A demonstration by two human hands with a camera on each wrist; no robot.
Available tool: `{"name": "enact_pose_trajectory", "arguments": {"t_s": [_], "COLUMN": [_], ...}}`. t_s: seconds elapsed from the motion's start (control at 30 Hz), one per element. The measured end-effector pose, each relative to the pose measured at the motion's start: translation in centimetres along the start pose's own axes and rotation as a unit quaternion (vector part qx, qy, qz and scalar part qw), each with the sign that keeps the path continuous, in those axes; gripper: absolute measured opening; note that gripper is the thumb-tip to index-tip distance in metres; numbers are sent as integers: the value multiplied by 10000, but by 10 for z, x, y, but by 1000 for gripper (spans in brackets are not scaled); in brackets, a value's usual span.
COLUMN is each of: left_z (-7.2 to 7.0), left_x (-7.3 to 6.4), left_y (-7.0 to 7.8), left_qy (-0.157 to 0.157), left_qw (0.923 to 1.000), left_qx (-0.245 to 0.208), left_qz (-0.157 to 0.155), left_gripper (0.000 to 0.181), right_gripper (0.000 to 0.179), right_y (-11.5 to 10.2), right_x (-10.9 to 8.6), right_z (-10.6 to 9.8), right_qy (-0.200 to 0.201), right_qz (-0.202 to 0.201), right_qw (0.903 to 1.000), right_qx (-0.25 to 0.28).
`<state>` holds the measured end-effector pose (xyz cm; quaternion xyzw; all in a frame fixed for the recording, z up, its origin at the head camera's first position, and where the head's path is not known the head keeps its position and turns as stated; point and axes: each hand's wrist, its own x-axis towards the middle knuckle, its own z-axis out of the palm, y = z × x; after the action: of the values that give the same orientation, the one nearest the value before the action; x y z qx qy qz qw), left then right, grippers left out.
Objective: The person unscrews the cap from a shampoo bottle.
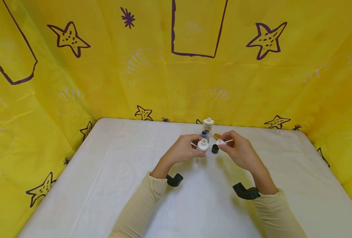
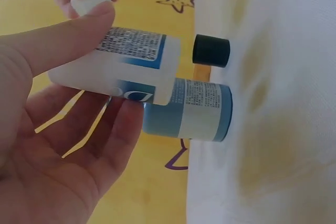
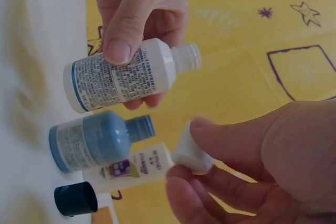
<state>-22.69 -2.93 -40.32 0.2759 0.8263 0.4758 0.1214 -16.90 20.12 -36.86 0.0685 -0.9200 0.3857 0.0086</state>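
Observation:
My left hand (image 1: 181, 148) grips a small white bottle (image 1: 203, 146) with a printed label, held over the table with its neck uncovered. Between the thumb and fingers of my right hand (image 1: 240, 150) is a white cap (image 3: 192, 150), a short way from the bottle's mouth. A blue bottle (image 3: 100, 139), also uncapped, stands just beyond the held one. Behind it is a taller cream bottle (image 1: 208, 125) with an open neck. On the table below the right hand sits a black cap (image 1: 215, 149). An orange-yellow piece (image 1: 217, 136) lies partly hidden behind the right fingers.
A white cloth covers the table (image 1: 104, 185). Yellow curtains (image 1: 104, 76) with starfish and fish drawings hang behind and at both sides. The cream bottle stands close to the table's back edge. Black wrist mounts (image 1: 246, 191) stick out from both forearms.

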Motion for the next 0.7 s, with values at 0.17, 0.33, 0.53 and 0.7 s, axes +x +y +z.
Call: {"name": "enact_pose_trajectory", "arguments": {"t_s": [0.17,0.33,0.53,0.7], "left_z": [1,4,6,8], "left_x": [1,4,8,8], "left_y": [-7,-16,-23,-26], "left_qy": [-183,-314,-488,-626], "left_qw": [9997,9988,9970,9956], "left_qx": [40,242,403,527], "left_qz": [-128,-290,-444,-459], "left_gripper": [40,42,41,42], "right_gripper": [37,30,26,26], "right_y": [9,23,34,39], "right_x": [6,12,19,23], "right_z": [9,20,33,39], "right_qy": [-620,-1124,-1451,-1636], "right_qz": [117,-103,111,307], "right_qw": [9980,9936,9892,9856], "right_qx": [68,-28,-180,-289]}}
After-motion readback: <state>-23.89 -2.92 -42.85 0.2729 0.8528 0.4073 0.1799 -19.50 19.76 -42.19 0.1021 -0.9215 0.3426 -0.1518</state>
